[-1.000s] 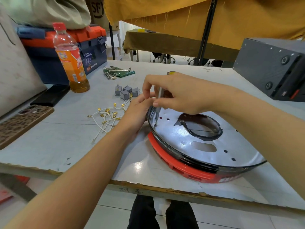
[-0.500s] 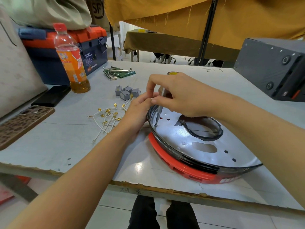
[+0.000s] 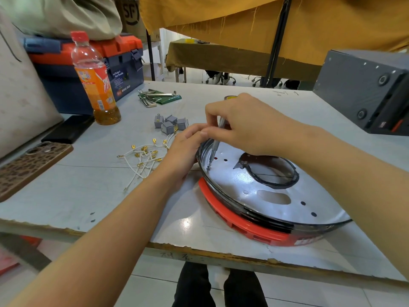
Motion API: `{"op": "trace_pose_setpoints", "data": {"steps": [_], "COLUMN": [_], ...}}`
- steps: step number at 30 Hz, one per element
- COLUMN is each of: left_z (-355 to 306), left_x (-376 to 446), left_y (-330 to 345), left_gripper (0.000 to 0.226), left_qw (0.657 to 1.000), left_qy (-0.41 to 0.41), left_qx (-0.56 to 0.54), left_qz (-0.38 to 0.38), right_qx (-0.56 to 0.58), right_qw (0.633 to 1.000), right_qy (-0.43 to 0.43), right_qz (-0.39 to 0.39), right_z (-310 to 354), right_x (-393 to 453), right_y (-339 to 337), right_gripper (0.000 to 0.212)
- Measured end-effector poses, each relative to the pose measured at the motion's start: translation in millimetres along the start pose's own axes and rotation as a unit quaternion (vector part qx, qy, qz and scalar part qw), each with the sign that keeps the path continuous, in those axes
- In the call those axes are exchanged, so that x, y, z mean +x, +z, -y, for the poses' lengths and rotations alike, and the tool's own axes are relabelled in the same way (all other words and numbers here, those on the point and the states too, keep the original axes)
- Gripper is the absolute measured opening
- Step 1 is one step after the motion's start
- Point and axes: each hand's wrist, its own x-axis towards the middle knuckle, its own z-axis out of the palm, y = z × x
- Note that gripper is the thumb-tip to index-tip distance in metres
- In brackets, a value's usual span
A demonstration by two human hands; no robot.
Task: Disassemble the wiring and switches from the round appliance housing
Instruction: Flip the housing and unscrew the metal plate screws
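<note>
On housing [image 3: 276, 196], screwdriver [image 3: 215, 145] near-upright, seemingly tip down

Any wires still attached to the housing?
No: the white wires lie loose on the table left of the housing, beside the grey switches; none visibly connects to it.

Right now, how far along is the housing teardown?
Done: loose white wires and grey switches lie on the table. In hand: right hand holds a screwdriver on a screw at the housing rim; left hand steadies it. Left: that screw; anything underneath is hidden.
</note>
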Motion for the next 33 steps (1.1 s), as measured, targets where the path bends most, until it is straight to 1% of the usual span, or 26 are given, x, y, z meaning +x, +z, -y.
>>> {"op": "trace_pose_setpoints", "data": {"steps": [2,4,5,8,12,15,16,18,19,21,24,27,29,31,33], "left_z": [1,0,1,0,-1,0,0,1,0,1,0,1,2,1,-1], "left_x": [0,-1,0,-1,-1,-1,-1,0,-1,-1,-2,-1,0,0,-1], "left_y": [0,0,-1,-1,0,0,0,-1,-1,-1,-1,-1,-1,-1,0], "left_gripper": [0.023,0.029,0.03,0.017,0.018,0.029,0.03,0.026,0.025,0.027,0.028,0.02,0.023,0.027,0.026], "left_qw": [1.0,1.0,1.0,1.0,1.0,1.0,1.0,1.0,1.0,1.0,1.0,1.0,1.0,1.0,1.0], "left_qy": [0.002,0.007,0.007,-0.003,0.006,0.009,0.01,0.009,0.01,0.012,0.007,0.0,-0.002,-0.001,-0.002], "left_qx": [-0.007,-0.011,-0.008,-0.011,-0.008,0.0,0.004,0.01,0.012,0.004,-0.01,-0.012,-0.015,-0.009,-0.003], "left_qz": [-0.002,0.006,0.01,0.005,0.011,0.007,0.001,-0.005,-0.006,-0.003,0.009,0.008,0.001,-0.004,-0.006], "right_qx": [0.036,0.069,0.072,0.062,0.048,0.03,0.025,0.011,0.002,0.011,0.055,0.062,0.059,0.061,0.064], "right_qw": [0.999,0.997,0.996,0.994,0.99,0.992,0.995,0.999,1.0,1.0,0.998,0.994,0.991,0.991,0.993], "right_qy": [-0.01,-0.018,-0.021,-0.02,-0.02,-0.015,-0.013,-0.008,-0.005,-0.009,-0.017,-0.014,-0.006,-0.002,-0.004], "right_qz": [0.009,0.03,0.041,0.084,0.131,0.119,0.1,0.049,0.028,0.014,0.035,0.089,0.12,0.123,0.099], "right_z": [0,0,0,0,-2,-1,0,3,5,6,6,3,0,-2,-1], "right_x": [-1,-2,-2,0,4,5,5,4,4,3,2,3,3,3,3], "right_y": [-1,-3,-4,-8,-17,-15,-13,-7,-4,-2,-2,-9,-14,-15,-12], "right_gripper": [0.011,0.004,0.005,0.008,0.01,0.004,0.004,0.014,0.015,0.009,0.005,0.01,0.011,0.011,0.007]}}
